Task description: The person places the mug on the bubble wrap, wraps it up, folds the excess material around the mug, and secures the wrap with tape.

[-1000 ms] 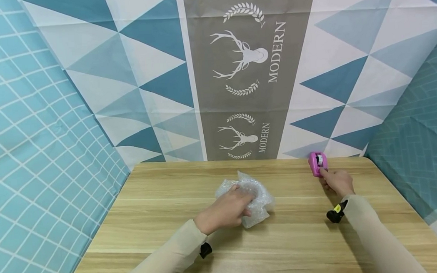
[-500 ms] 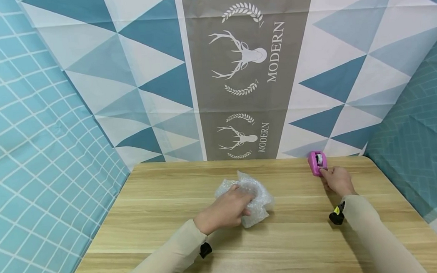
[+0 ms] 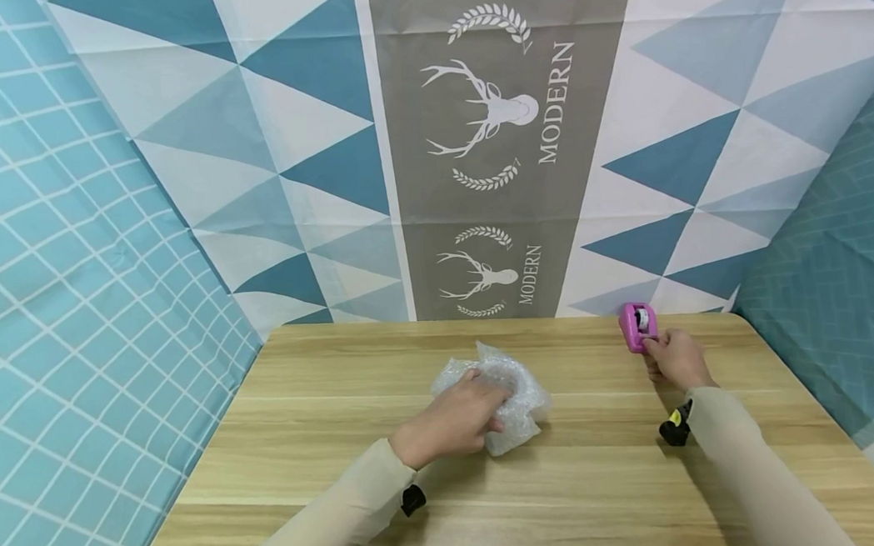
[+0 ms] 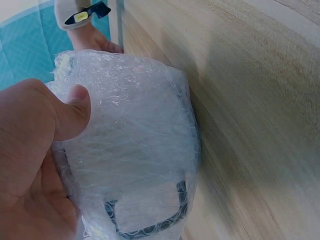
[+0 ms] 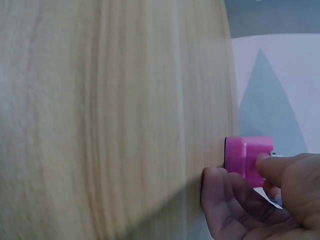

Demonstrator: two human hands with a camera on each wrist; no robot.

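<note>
Pale sleeves (image 3: 339,509) enter from the lower left and lower right of the head view, a small black device (image 3: 413,500) at the left wrist and a black device with a yellow patch (image 3: 675,430) at the right. Beneath them spreads a wood-grain desk (image 3: 571,499). Near the centre, the left hand (image 3: 452,418) has its grip clasped around a bubble-wrapped bundle (image 3: 519,389); in the left wrist view the thumb presses the wrap, and a dark curved outline (image 4: 150,230) shows through it toward the bottom. Farther off, right of centre, the right hand (image 3: 678,360) has its grip pinching at the near end of a pink tape dispenser (image 3: 629,328); whether casing or tape is caught, I cannot tell. The dispenser sits at the desk's far edge. Behind it rises a backdrop (image 3: 470,204) of blue and white triangles, with a grey deer-head panel.
</note>
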